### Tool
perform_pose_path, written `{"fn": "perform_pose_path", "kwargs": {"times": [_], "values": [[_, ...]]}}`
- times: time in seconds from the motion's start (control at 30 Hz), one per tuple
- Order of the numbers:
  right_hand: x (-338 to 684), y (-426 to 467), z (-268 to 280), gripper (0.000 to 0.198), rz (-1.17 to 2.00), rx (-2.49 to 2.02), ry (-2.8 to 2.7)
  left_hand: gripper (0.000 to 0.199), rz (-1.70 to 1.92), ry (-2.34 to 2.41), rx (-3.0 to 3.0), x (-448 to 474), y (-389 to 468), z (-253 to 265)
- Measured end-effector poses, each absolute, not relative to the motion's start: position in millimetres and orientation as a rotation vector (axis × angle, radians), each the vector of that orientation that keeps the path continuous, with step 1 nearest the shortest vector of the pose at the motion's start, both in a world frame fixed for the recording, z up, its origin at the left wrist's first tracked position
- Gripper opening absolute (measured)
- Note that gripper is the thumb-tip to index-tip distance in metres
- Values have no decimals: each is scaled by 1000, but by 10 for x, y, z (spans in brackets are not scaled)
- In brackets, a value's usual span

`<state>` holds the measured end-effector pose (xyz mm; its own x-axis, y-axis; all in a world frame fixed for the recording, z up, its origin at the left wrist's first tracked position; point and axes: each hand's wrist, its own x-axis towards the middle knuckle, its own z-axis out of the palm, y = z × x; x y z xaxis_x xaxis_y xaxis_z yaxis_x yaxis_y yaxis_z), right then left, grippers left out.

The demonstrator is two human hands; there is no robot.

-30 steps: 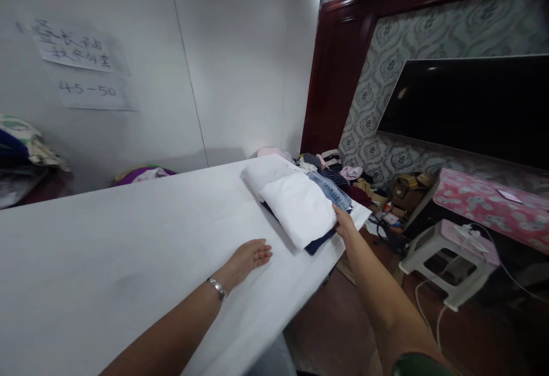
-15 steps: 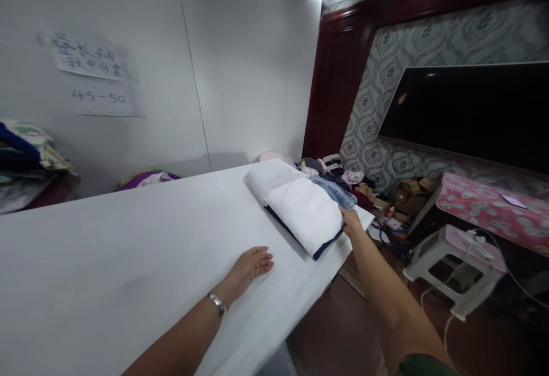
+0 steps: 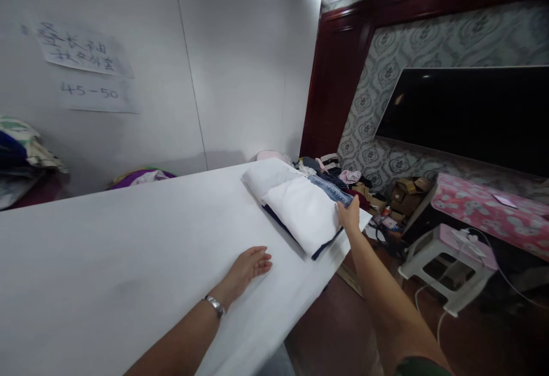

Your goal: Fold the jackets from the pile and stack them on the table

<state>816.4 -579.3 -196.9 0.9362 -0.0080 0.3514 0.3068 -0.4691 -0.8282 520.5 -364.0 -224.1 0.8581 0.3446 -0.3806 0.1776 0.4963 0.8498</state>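
A folded white garment (image 3: 302, 210) with a dark navy layer showing under its edge lies near the right end of the white table (image 3: 128, 250). Along its far right side runs a strip of blue denim clothing (image 3: 330, 189). My right hand (image 3: 349, 214) is at the near end of that denim, thumb on one side and fingers on the other, closed on it beside the white garment's corner. Just above the tabletop, left of the folded garment, my left hand (image 3: 249, 267) holds nothing; its fingers are stretched out. A silver watch band (image 3: 215, 306) circles the left wrist.
Piled clothes (image 3: 328, 165) and cardboard boxes (image 3: 409, 193) lie beyond the table's right end. A white stool (image 3: 448, 267) with a power strip stands on the right. Behind the table rises a pale wall panel (image 3: 240, 67) with handwritten paper signs (image 3: 86, 58).
My right hand has shifted slightly up and around the end of the denim. The left hand stays nearly in place, and the view has moved a little.
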Motion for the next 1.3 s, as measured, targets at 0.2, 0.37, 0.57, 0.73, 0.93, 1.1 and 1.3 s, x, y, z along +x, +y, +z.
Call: {"fn": "perform_pose_path", "kwargs": {"times": [0.2,0.37,0.57,0.73,0.93,1.1,1.3], "values": [[7852,-5086,-1518,56,-544,-2447,-774,29,127,574,1082,5223,-3654,-2267],[7890,-4560,-1314,52,-416,-2470,-1001,28,143,581,1073,5227,-3634,-2341],[8313,-4611,-1765,44,14,-2596,-894,30,156,587,1082,5213,-3650,-2316],[8407,-4678,-1948,44,53,-2582,-878,29,172,582,1071,5203,-3668,-2289],[8328,-4654,-1738,46,117,-2654,-891,31,191,544,1072,5208,-3668,-2347],[8201,-4923,-1700,54,-93,-2784,-922,27,179,524,1078,5237,-3688,-2385],[8200,-5352,-2088,59,-344,-2864,-841,25,194,580,1059,5258,-3814,-2361]]}}
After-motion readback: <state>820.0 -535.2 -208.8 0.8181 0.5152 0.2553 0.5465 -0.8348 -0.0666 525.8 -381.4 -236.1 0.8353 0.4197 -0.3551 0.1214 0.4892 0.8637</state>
